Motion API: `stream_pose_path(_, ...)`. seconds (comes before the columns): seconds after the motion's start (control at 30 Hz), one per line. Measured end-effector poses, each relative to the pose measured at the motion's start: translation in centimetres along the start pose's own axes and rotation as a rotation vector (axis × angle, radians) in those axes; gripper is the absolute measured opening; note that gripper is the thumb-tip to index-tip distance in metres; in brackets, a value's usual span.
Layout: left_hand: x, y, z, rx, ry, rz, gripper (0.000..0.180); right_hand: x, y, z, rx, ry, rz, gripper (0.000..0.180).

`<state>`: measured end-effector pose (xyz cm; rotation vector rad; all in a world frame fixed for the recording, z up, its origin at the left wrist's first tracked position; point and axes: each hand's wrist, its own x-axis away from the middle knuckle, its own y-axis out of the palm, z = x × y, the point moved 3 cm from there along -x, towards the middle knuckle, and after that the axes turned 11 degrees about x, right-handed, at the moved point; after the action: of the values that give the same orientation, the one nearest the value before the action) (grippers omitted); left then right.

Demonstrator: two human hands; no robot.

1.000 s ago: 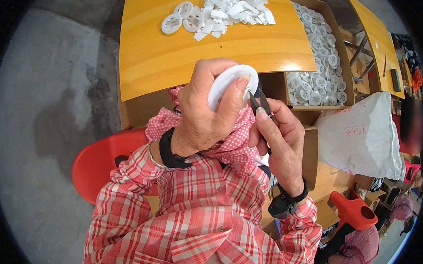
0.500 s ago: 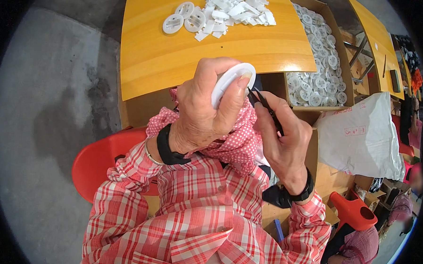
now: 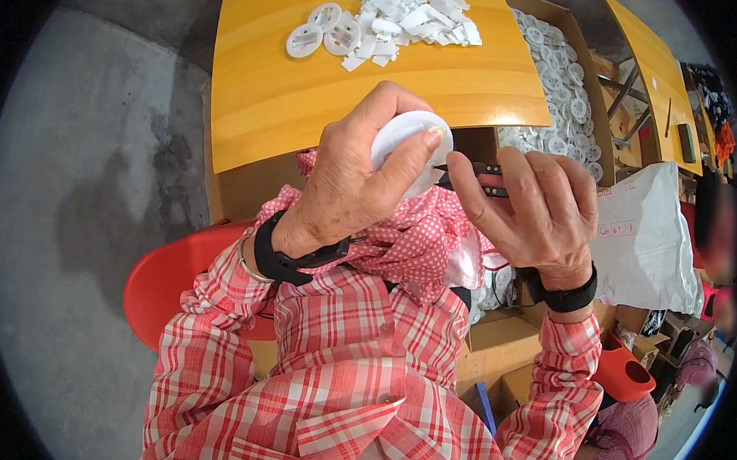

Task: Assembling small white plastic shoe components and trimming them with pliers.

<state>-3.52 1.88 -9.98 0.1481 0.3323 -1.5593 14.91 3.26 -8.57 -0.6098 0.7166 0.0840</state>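
My left hand (image 3: pixel 351 167) pinches a round white plastic disc (image 3: pixel 395 131) between thumb and fingers, just off the table's near edge. The disc is tilted, and my thumb lies across its face. In my right hand (image 3: pixel 546 209) is a pair of black thread snips (image 3: pixel 490 169), its pointed tips at the disc's right edge. Whether the tips touch the plastic is hard to see. Pink dotted cloth (image 3: pixel 409 232) lies under both hands. On the table, several similar discs (image 3: pixel 303 40) rest beside a heap of white plastic scraps (image 3: pixel 415 18).
The yellow wooden table (image 3: pixel 308 100) spans the far side. To its right stands a cardboard box (image 3: pixel 601 117) full of white discs, with a white sack (image 3: pixel 643 242) nearer me. A lower carton (image 3: pixel 499 338) sits below my right forearm. A red chair (image 3: pixel 165 279) is at left; another person (image 3: pixel 623 430) is at lower right.
My right hand has turned and shifted to the right, so the snips now lie more level. The disc in my left hand has been turned to show more of its face.
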Motion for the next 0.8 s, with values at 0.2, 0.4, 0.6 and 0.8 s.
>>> stream_pose_path(0.2, 0.0, -0.1, 0.2, 0.049, 0.003, 0.153, 0.019, 1.7, 1.4, -2.0, -1.194, 1.004, -0.242, 0.013)
stream_pose_path(0.4, 0.5, -0.1, 0.0, 0.039, 0.033, 0.258, 0.021, 0.3, 0.2, -4.3, -1.800, 1.303, -0.536, 0.023)
stream_pose_path(0.6, 0.1, -0.3, 0.0, -0.020, 0.162, 0.267, 0.022, -0.9, 0.3, -3.7, -1.890, 1.383, -0.590, 0.028)
stream_pose_path(0.8, 0.3, -0.3, -0.2, 0.006, 0.154, 0.270, 0.022, -1.2, 0.2, -4.0, -1.754, 1.309, -0.615, 0.026)
